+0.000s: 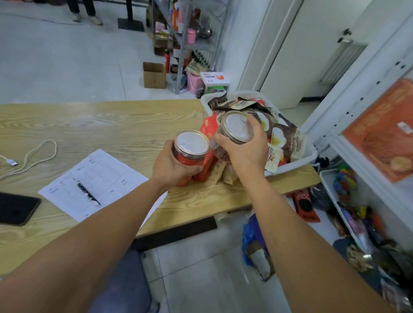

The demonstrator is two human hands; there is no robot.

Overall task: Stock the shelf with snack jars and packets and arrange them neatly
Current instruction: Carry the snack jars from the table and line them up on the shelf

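Nearest on the table [105, 126] lie a phone [6, 207] and a printed sheet [95, 173] with a pen [88, 194] on it. None of these is part of the job.

Beyond the sheet, my left hand [169, 168] is wrapped round the body of a red-labelled jar [191, 150], thumb on the near side and fingers curled round the front. The jar is upright, above the table edge, with its foil-sealed top facing the camera.

Just beside it, my right hand [245, 149] grips a clear jar [234, 131] from above. The fingers and thumb are spread round the lid rim and shoulder, and the jar is tilted and raised over the basket [240, 93]. The two jars are close together, and I cannot tell whether they touch.

Handling notes:
- Both jars look rigid and smooth-walled, and I judge them moderately light.
- A grip round the body is the safer hold — a grip on the rim alone may slip.
- The packets [284, 137] heaped in the basket look soft and crinkly, so take them by an edge seam.

Farther right stands the white shelf unit [363, 98] — the destination. An orange box [390, 131] already lies on one level.
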